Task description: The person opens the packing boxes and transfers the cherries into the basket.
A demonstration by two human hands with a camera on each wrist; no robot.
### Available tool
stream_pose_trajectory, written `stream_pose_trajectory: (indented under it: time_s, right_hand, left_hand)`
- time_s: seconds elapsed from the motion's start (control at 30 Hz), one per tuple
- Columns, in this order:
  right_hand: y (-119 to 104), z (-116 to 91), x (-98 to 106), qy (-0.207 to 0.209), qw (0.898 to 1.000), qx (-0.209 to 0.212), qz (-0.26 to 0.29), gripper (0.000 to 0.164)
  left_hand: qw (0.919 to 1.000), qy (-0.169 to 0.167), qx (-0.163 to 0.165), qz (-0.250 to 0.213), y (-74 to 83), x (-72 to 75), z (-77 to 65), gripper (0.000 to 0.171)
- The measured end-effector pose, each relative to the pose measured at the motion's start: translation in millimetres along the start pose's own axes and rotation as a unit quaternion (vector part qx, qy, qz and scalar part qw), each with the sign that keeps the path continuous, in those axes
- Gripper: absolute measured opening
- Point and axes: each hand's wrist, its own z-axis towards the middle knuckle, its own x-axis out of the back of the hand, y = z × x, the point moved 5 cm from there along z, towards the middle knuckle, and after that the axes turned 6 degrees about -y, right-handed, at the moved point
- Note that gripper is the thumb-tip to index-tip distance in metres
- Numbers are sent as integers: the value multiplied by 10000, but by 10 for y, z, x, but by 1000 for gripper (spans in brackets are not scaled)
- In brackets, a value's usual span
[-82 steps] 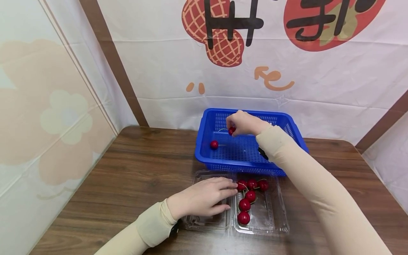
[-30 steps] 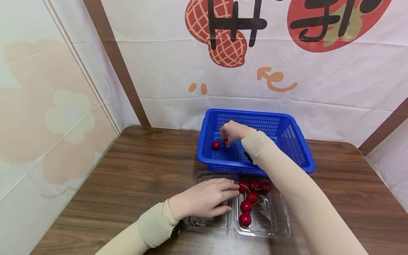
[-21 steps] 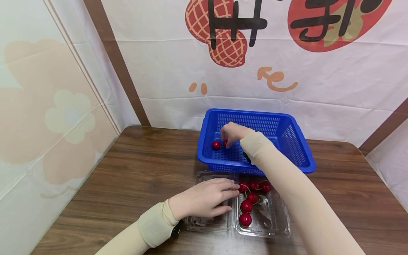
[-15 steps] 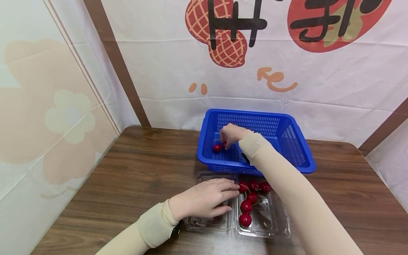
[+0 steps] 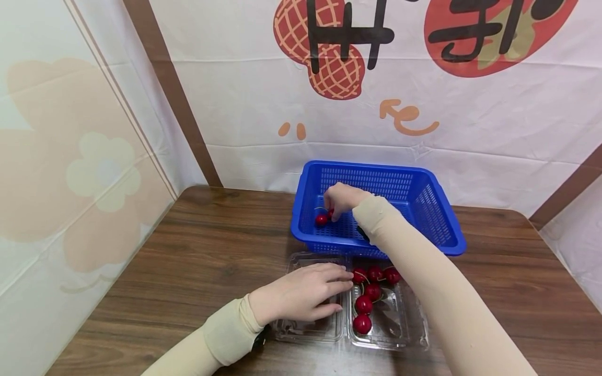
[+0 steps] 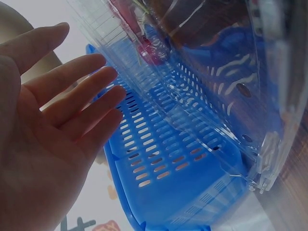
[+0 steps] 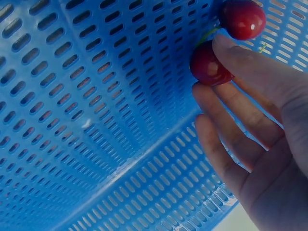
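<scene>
My right hand [image 5: 345, 198] is down inside the blue basket [image 5: 371, 248], near its left end. In the right wrist view, its thumb and fingers pinch a dark red cherry [image 7: 206, 62]. Right beside that fruit lies another cherry [image 7: 243, 19] with a green stem near it. My left hand [image 5: 303, 291], fingers extended, lies over the left half of the clear plastic clamshell box [image 5: 400, 342]; whether its palm touches the plastic cannot be seen. Several cherries [image 5: 363, 304] with stems are in the box's right half, close to the left fingertips.
Both containers stand on a brown wooden table [image 5: 197, 250], the box just in front of the basket. A printed white cloth [image 5: 244, 104] hangs behind the basket, and another cloth panel [image 5: 94, 156] borders the left side.
My right hand has lowered leftward into the basket with its cherry. The other cherry in the basket has shifted slightly toward the front. My left hand has stayed on its spot.
</scene>
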Motion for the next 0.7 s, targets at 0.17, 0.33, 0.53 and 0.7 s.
stream_pose_trajectory:
  time_s: [0.17,0.33,0.53,0.7]
  right_hand:
    - [-21,-46,30,-21,9999,51,-147,35]
    - [-17,-79,32,-155,9991,8,-389,36]
    - [-3,-122,16,-399,9981,-154,-451,38]
    - [-7,-135,-6,-584,9970,-177,-485,37]
  left_hand:
    - [10000,-7,0,7,1,0,5,44]
    - [10000,-44,22,19,-1,-5,3,45]
    - [10000,-55,24,42,-2,-7,2,45]
    - [10000,-6,-1,18,0,1,0,45]
